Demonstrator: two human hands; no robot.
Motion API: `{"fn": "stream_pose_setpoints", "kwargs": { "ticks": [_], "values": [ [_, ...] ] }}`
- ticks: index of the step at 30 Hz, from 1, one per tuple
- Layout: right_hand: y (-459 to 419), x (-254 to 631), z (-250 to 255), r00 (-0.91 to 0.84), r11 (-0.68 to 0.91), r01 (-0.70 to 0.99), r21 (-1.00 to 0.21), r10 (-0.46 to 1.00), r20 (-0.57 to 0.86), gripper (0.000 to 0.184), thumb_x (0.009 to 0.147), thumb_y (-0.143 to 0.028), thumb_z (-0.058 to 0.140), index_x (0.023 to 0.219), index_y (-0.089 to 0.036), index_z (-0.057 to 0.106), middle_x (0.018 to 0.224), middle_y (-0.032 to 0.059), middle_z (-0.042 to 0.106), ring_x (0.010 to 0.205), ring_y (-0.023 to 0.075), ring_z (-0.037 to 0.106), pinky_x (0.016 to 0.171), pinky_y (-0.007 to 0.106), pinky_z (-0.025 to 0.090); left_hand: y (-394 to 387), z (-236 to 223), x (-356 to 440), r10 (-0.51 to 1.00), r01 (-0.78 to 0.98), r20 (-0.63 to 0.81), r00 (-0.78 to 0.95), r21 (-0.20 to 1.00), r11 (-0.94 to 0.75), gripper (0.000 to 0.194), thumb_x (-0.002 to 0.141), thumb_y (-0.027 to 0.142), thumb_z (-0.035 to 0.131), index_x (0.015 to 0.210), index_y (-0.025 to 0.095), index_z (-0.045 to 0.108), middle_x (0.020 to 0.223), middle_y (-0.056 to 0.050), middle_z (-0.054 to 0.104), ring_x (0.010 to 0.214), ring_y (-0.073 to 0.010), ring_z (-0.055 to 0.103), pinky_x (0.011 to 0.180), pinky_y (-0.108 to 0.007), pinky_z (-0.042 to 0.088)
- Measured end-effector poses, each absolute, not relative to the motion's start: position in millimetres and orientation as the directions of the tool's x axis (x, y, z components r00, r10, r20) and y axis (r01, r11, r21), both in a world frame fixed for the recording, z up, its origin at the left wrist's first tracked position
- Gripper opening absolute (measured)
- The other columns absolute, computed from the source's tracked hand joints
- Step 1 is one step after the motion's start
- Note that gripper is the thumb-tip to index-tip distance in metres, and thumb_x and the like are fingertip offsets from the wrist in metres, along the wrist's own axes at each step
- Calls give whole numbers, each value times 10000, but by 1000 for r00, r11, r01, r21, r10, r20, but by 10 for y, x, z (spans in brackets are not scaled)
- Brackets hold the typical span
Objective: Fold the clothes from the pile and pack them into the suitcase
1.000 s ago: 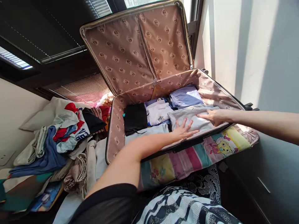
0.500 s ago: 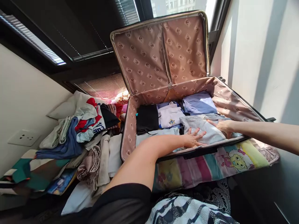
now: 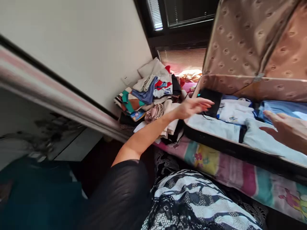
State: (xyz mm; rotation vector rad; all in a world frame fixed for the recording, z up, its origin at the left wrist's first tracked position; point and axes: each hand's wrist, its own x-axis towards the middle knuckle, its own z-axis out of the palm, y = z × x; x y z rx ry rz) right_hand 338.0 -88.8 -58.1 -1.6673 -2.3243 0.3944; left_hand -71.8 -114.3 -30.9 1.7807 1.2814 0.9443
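Observation:
My left hand (image 3: 193, 107) is in the air by the left end of the open suitcase (image 3: 213, 137), fingers stretched out and holding nothing. To its left lies a heap of clothes (image 3: 146, 89). My right hand (image 3: 284, 127) hovers over the suitcase's right part with fingers apart, blurred by motion and partly cut off. Below it spreads a light grey folded garment (image 3: 256, 135). Also packed inside are a black folded garment (image 3: 211, 99), a white garment with a small emblem (image 3: 236, 111), a blue garment (image 3: 285, 107) and a pale folded garment (image 3: 213, 126).
The suitcase lid (image 3: 235, 44) stands upright at the back, before a dark window frame with blinds. A striped colourful mat (image 3: 230, 166) lies under the suitcase. A white wall (image 3: 96, 48) rises at the left, and a blurred pale edge (image 3: 59, 99) crosses diagonally.
The view has swung left. My left hand has come off the grey garment towards the suitcase's left end, and my right hand has lifted from that garment.

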Motion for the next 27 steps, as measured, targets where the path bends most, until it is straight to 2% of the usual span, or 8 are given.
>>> {"fn": "stream_pose_setpoints", "kwargs": {
  "ticks": [2,4,6,10,15,21,24,27],
  "values": [
    [-1306,2923,-435,-323,366,843,-395,930,173,851,868,-899,387,1624,-517,474,1387,266,659,1303,520,648,1099,753,497,-1581,-401,-1529,986,288,146,-82,950,-117,344,958,472,761,1220,248,777,1127,-97,810,1046,-224,792,999,-386,636],
    [-1743,2384,-397,-381,430,725,-537,901,207,633,915,-839,441,1495,-618,562,1188,191,739,1034,433,749,909,643,636,-2033,-633,-2123,920,308,91,-382,951,34,288,977,436,715,1148,209,763,1070,-104,810,997,-211,780,989,-367,630],
    [-2040,1783,-487,-562,499,561,-661,815,138,522,944,-690,526,1411,-505,669,1110,127,770,890,369,766,841,595,675,-2388,-943,-2438,858,351,43,-512,922,164,214,990,350,665,1095,184,752,1060,-112,806,991,-218,772,996,-374,623],
    [-2075,689,-841,-735,587,416,-694,667,124,440,996,-405,506,1353,-282,730,1172,133,757,975,305,768,919,496,674,-2581,-1407,-2457,857,523,90,-507,823,223,243,962,247,675,1180,164,743,1262,-158,765,1195,-265,736,1108,-407,574],
    [-1733,-65,-1162,-740,710,416,-569,627,241,450,952,-277,577,1377,-208,706,1493,179,638,1393,374,621,1215,589,513,-2213,-1507,-2421,826,688,134,-547,635,352,535,913,236,773,1431,165,659,1558,-201,581,1538,-336,499,1322,-468,366],
    [-1511,-359,-1274,-545,396,610,-687,838,-1,585,932,-281,626,1488,-107,574,1290,207,704,1101,293,746,1012,439,641,-2091,-1612,-2571,840,722,61,-540,546,425,552,907,344,833,1424,215,689,1686,-189,423,1544,-439,418,1271,-557,367],
    [-1469,-474,-1204,-490,330,655,-680,870,-50,555,955,-312,656,1461,-103,563,1211,170,745,1019,261,758,965,385,632,-2054,-1621,-2539,873,784,189,-449,551,285,438,953,326,776,1369,200,723,1603,-188,509,1516,-386,458,1287,-514,357],
    [-1457,-600,-1106,-460,296,686,-665,884,-81,461,977,-310,672,1392,-125,594,1136,143,780,995,259,768,953,363,608,-1925,-1627,-2492,921,757,116,-372,612,229,482,957,372,774,1378,147,704,1450,-214,643,1406,-351,588,1263,-459,413]
  ]
}}
